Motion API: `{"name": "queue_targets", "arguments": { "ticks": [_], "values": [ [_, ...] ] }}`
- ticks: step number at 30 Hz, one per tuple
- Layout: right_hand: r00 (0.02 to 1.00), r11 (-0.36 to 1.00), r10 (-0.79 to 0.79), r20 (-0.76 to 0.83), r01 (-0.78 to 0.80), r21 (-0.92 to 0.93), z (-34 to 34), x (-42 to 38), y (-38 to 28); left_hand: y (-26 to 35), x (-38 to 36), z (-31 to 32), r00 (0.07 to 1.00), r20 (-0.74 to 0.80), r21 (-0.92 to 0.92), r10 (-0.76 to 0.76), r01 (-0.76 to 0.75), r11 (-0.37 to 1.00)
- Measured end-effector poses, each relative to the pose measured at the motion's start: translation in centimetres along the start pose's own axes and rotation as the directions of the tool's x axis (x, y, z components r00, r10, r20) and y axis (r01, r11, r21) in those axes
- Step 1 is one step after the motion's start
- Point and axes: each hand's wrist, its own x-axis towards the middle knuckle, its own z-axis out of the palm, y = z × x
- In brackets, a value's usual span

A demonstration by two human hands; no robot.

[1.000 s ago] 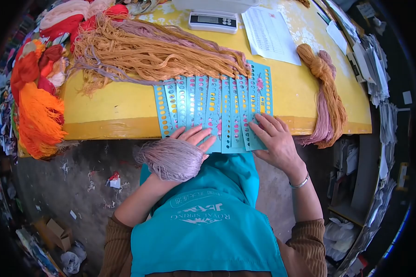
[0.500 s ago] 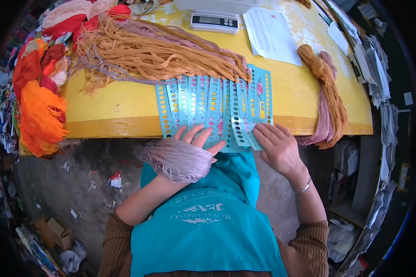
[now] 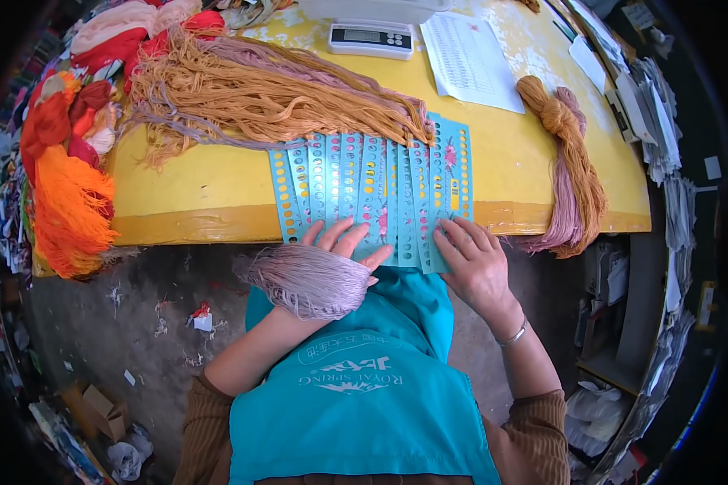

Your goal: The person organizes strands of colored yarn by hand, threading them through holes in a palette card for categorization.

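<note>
Fanned over the table's front edge is a row of turquoise cards [image 3: 384, 206] with lines of punched holes and pink flower prints. My left hand [image 3: 340, 242] rests on their lower left part, fingers spread. A lilac-grey skein of thread [image 3: 303, 281] lies across the back of that hand and wrist. My right hand [image 3: 476, 263], with a bracelet at the wrist, touches the lower right cards with outstretched fingers; its thumb is largely hidden. Long tan and mauve hanks of thread [image 3: 283, 97] lie across the top ends of the cards.
On the yellow table [image 3: 194, 190] are a digital scale [image 3: 370, 38] and a printed sheet [image 3: 471, 61]. A knotted tan hank [image 3: 570, 153] hangs over the right edge. Orange and red hanks [image 3: 69, 194] hang at the left. Stacked papers [image 3: 662, 121] line the right side.
My right hand has shifted slightly left, its fingers now less over the cards' right edge. The bent right-hand cards lie flatter and closer together. My left hand has stayed in place.
</note>
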Motion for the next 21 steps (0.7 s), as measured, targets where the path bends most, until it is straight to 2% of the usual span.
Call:
{"name": "queue_targets", "arguments": {
  "ticks": [15, 21],
  "values": [
    [0.996, 0.995, -0.061, -0.067, 0.056, -0.086, 0.66, 0.23, 0.92, -0.06, -0.14, 0.18, 1.000, -0.006, 0.006, -0.005, 0.005, 1.000],
    [0.998, 0.994, -0.042, -0.039, 0.038, -0.102, 0.33, -0.52, 0.79, -0.33, -0.33, 0.36, 0.999, -0.025, -0.020, -0.020, 0.019, 1.000]
  ]
}}
